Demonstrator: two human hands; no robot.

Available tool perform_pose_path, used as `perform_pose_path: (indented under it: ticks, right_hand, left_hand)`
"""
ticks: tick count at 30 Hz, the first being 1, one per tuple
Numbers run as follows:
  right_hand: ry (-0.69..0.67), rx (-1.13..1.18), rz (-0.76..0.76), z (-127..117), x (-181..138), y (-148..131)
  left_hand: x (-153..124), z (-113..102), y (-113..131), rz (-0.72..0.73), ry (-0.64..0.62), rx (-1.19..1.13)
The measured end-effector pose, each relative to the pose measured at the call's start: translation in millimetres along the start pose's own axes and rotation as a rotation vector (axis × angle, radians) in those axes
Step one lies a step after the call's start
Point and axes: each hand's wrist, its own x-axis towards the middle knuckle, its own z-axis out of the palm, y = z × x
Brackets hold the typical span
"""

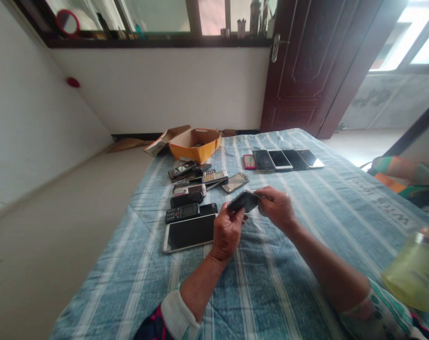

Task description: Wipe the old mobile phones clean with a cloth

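A dark mobile phone is raised above the bed, tilted, with its screen side hard to make out. My left hand is closed around its near left end, thumb on top. At the phone's right end, my right hand pinches with thumb and forefinger; a small greyish bit shows at those fingertips, too small to name. Just left of my left hand lies a white-framed tablet-like phone, with a keypad phone above it. A silver-framed phone rests beyond the held one.
Several old phones lie piled on the left of the striped blue sheet. A pink phone and several smartphones form a row at the far right. Behind stands an open orange box. A yellow-green translucent container is at right.
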Motion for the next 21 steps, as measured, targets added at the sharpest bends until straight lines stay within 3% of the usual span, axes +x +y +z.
perform_pose_path:
  ticks: [4,10,17,21]
  right_hand:
    - [-0.011,-0.109,-0.192,-4,-1,-9]
    - [-0.026,-0.183,-0.373,-1,-8,-18]
    - [-0.061,-0.196,-0.375,0,-6,-4]
    - [-0.061,-0.189,-0.339,-1,-3,7]
  left_hand:
    - [3,4,-6,-0.076,-0.059,-0.156]
    - [5,2,-14,-0.134,-0.081,-0.196]
    - [4,-6,-15,-0.139,-0.034,-0.048]
    - [2,-9,-11,-0.017,0.047,0.164]
